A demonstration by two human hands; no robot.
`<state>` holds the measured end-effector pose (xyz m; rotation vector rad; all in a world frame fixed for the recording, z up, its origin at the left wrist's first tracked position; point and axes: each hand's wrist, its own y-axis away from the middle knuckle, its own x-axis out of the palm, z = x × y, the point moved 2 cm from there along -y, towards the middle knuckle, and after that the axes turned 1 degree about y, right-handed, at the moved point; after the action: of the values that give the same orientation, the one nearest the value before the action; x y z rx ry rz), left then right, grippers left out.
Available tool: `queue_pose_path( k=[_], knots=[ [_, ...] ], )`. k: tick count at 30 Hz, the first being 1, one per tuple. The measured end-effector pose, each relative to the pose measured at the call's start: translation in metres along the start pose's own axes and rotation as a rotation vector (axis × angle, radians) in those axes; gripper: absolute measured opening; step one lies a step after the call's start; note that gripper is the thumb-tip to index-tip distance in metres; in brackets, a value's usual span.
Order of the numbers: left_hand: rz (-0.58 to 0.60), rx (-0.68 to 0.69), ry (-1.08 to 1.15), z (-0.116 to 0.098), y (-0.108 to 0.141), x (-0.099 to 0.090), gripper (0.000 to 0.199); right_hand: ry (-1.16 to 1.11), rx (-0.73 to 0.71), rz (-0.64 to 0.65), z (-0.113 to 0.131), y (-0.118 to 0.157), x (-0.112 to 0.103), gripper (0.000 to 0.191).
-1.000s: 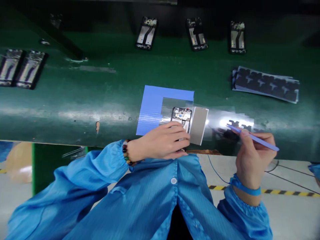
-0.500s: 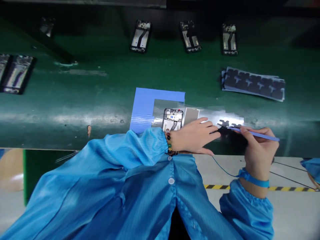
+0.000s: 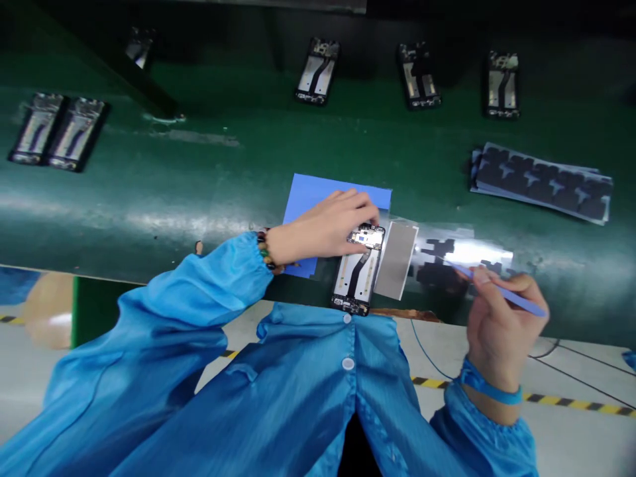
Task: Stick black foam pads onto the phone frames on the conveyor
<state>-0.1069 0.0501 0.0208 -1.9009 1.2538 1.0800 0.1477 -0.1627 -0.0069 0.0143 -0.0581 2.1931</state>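
Observation:
My left hand is closed on the upper end of an opened phone, its thumb and fingertips at the circuit board. The phone lies at the table's front edge, with its silvery inner side and a black flex cable facing up. Pinched in my right hand is a pair of blue tweezers. Their tips point left over a clear film sheet with black die-cut stickers. A grey rectangular sheet lies between the phone and the film. Beneath my left hand is a blue mat, partly covered.
Several opened phones, among them one at the back and a pair at left, lie on the green table. A stack of black sticker sheets sits at right. A dark post stands at back left.
My left hand has moved left from beside the sticker film onto the phone's upper end, uncovering more of the phone and grey sheet. My right hand still holds the tweezers over the film.

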Motion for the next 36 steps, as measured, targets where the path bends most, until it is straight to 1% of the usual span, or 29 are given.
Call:
queue_pose_path(
  k=[1, 3, 5, 7, 10, 13, 17, 21, 23, 26, 31, 36],
  knots=[
    [0.018, -0.019, 0.051, 0.010, 0.008, -0.003, 0.039, 0.003, 0.025, 0.039, 0.000, 0.008, 0.012, 0.044],
    [0.028, -0.009, 0.123, 0.022, 0.018, -0.003, 0.035, 0.013, 0.054, 0.092, 0.000, 0.021, 0.035, 0.045],
    [-0.001, 0.037, 0.109, 0.024, 0.022, 0.003, 0.032, 0.012, 0.044, 0.101, 0.000, 0.027, 0.051, 0.046],
    [-0.036, 0.110, 0.025, 0.020, 0.023, 0.011, 0.029, 0.009, 0.019, 0.085, 0.000, 0.029, 0.060, 0.046],
    [-0.055, 0.194, -0.121, 0.014, 0.022, 0.020, 0.030, 0.027, -0.018, 0.044, 0.001, 0.027, 0.062, 0.045],
    [-0.070, 0.200, -0.212, 0.011, 0.023, 0.024, 0.036, 0.038, -0.035, 0.018, 0.003, 0.026, 0.061, 0.044],
    [-0.096, 0.195, -0.239, 0.010, 0.024, 0.024, 0.038, 0.022, -0.029, 0.018, 0.003, 0.031, 0.061, 0.042],
    [-0.103, 0.166, -0.157, 0.012, 0.026, 0.023, 0.043, 0.050, -0.030, 0.053, 0.002, 0.045, 0.064, 0.041],
    [-0.116, 0.149, -0.077, 0.014, 0.027, 0.022, 0.047, 0.077, -0.025, 0.072, 0.002, 0.053, 0.069, 0.042],
    [-0.142, 0.133, -0.009, 0.016, 0.030, 0.021, 0.046, 0.098, -0.012, 0.092, 0.001, 0.061, 0.078, 0.043],
    [-0.151, 0.115, 0.019, 0.017, 0.030, 0.022, 0.043, 0.106, -0.021, 0.106, -0.001, 0.066, 0.091, 0.040],
    [-0.147, 0.117, 0.048, 0.017, 0.029, 0.021, 0.042, 0.127, -0.019, 0.114, -0.004, 0.066, 0.092, 0.038]
  ],
)
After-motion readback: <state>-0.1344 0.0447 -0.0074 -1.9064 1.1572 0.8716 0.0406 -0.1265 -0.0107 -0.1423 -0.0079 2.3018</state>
